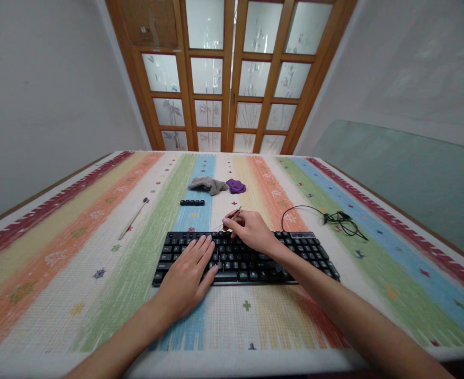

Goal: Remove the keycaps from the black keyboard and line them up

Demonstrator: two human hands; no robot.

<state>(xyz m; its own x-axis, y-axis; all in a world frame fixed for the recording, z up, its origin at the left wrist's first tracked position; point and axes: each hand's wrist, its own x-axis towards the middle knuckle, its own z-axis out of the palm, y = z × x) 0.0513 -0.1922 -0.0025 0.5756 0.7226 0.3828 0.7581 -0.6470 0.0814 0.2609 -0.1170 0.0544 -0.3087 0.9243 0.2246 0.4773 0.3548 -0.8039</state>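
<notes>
A black keyboard [232, 263] lies on the striped tablecloth in front of me. My left hand [190, 266] rests flat on its left side, fingers stretched over the keys and thumb near the space bar. Over the top row, right of the left hand, my right hand [250, 229] is closed in a pinch. Between its fingertips is a small dark tool with thin wire-like prongs [218, 227] reaching down and left. Its exact kind is too small to make out. Behind the keyboard sits a short row of several loose black keycaps [192, 202].
A grey cloth [208, 185] and a purple cloth [236, 186] lie crumpled farther back. To the left is a thin brush [134, 218] with a dark head. The keyboard's cable [342, 221] is bundled at the right. Beyond the striped tablecloth [109, 295] stand glazed wooden doors [228, 105].
</notes>
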